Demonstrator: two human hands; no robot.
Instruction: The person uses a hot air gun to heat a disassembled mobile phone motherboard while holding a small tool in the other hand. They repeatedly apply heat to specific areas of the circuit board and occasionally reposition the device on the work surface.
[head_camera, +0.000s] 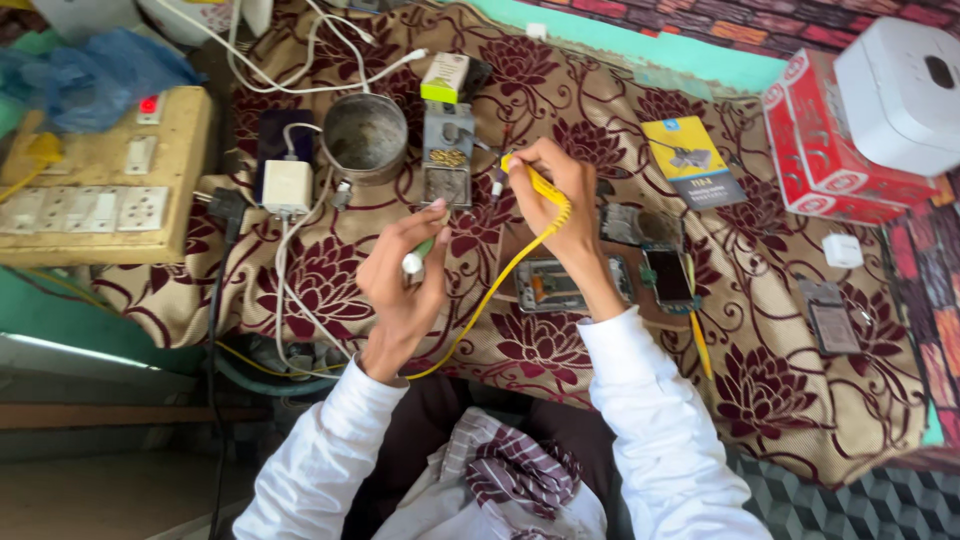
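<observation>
Fingers of our right hand (560, 195) were clenched around a yellow soldering iron (535, 185), its tip pointing at the small metal stand (447, 152) on the flowered cloth (800, 400). Our left hand (405, 280) gripped a small white and green tube (413, 260) just below that stand. We saw the iron's yellow cord (490, 290) run down between our wrists. An opened phone (550, 285) lay just beside our right wrist, and a round metal tin (365, 135) sat left of the stand.
</observation>
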